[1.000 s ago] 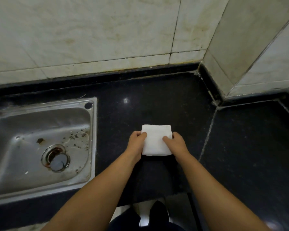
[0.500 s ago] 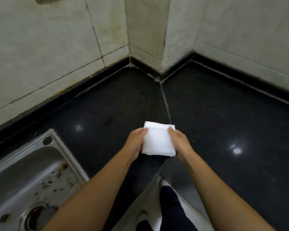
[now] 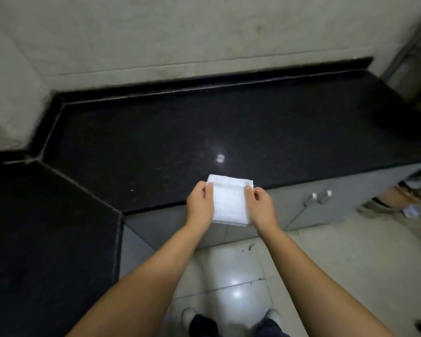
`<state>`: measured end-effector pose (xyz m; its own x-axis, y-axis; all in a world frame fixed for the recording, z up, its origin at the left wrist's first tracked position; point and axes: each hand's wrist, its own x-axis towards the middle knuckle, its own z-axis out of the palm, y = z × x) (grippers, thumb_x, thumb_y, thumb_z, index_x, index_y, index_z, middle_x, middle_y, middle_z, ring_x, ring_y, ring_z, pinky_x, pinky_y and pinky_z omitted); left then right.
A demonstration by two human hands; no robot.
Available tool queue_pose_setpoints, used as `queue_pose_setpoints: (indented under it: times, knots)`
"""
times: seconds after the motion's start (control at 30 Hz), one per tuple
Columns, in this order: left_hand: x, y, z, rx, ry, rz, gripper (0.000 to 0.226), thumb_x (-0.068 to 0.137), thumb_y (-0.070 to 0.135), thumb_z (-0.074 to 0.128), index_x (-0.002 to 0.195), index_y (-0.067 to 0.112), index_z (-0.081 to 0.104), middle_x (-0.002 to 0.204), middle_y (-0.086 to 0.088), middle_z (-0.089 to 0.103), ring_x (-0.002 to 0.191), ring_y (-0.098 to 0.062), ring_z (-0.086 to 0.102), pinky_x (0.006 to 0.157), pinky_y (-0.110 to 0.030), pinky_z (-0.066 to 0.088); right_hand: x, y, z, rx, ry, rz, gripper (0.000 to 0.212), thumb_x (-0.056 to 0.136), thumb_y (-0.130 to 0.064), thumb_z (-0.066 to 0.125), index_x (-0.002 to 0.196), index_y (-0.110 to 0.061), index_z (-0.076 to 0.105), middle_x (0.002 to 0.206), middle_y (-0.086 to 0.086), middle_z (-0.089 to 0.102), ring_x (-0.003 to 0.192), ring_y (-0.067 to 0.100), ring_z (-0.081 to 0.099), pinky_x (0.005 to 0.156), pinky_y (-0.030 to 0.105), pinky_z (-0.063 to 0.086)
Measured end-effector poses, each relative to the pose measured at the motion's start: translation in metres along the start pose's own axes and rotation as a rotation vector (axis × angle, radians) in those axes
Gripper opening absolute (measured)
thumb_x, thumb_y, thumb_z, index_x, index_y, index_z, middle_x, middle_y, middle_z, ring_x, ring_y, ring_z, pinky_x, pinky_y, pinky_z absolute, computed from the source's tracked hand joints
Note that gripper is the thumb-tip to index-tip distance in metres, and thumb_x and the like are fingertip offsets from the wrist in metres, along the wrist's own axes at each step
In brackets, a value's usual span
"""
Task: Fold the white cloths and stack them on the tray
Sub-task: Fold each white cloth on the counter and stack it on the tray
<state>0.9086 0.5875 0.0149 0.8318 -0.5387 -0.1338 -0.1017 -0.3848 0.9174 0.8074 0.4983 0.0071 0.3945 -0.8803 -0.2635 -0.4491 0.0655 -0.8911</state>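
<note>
Head view: folded white cloth held in the air at 6 o'clock of the black bench, straddling its front edge, far half over the stone and near half over the cabinet front. Left hand pinches its left side, thumb on top; right hand pinches the right side the same way. Both grips are closed on the cloth and nothing else is held.

No tray in view, so the drop-off spot can't be placed from here; my guess is this is the carry step after folding.

Risks:
- Layers show loose at the near edge and at the 1 o'clock corner. A pinch only at the sides could let the fold sag open in transit.
- The cloth is off the bench, so a slipped grip probably means it lands on the tiled floor.
- Bench looks glossy, possibly wet; can't tell.

Room: the bench is bare from 9 to 3 o'clock and bounded by the wall at 12. A corner seam runs at 9–10 o'clock. Clutter sits on the floor at 3 o'clock, well apart from the hands.
</note>
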Motion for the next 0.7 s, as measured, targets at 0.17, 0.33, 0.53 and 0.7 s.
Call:
queue_pose_setpoints:
  times: [0.17,0.33,0.53,0.7]
  knots:
    - [-0.034,0.05,0.124,0.029,-0.208,0.123,0.035,0.097,0.019,0.043,0.064,0.016,0.034,0.06,0.006,0.034,0.056,-0.009,0.029,0.048,-0.02,0.027,0.007,0.043,-0.13,-0.021,0.255,0.037,0.034,0.099,-0.028,0.042,0.07,-0.01,0.037,0.065,0.003,0.04,0.061,0.015,0.035,0.056,0.033,0.028]
    - [-0.092,0.096,0.258,-0.035,-0.336,0.149,0.038,0.098,0.015,0.044,0.061,0.017,0.034,0.059,0.006,0.037,0.056,-0.009,0.032,0.047,-0.017,0.029,0.014,0.087,-0.274,-0.051,0.417,0.056,0.038,0.098,-0.026,0.045,0.064,-0.013,0.032,0.061,0.001,0.036,0.059,0.015,0.033,0.052,0.029,0.026]
    - [-0.152,0.164,0.396,-0.061,-0.465,0.19,0.037,0.1,0.018,0.041,0.063,0.017,0.034,0.062,0.004,0.038,0.056,-0.007,0.033,0.048,-0.014,0.031,0.034,0.127,-0.432,-0.076,0.537,0.072,0.033,0.097,-0.028,0.046,0.069,-0.011,0.041,0.064,0.003,0.044,0.062,0.016,0.039,0.052,0.026,0.028]
    - [-0.151,0.213,0.481,-0.077,-0.515,0.24,0.037,0.099,0.019,0.043,0.063,0.019,0.037,0.062,0.004,0.041,0.057,-0.007,0.036,0.048,-0.017,0.031,0.073,0.135,-0.514,-0.061,0.606,0.085,0.039,0.098,-0.025,0.046,0.062,-0.013,0.036,0.061,0.001,0.039,0.054,0.009,0.034,0.05,0.029,0.025]
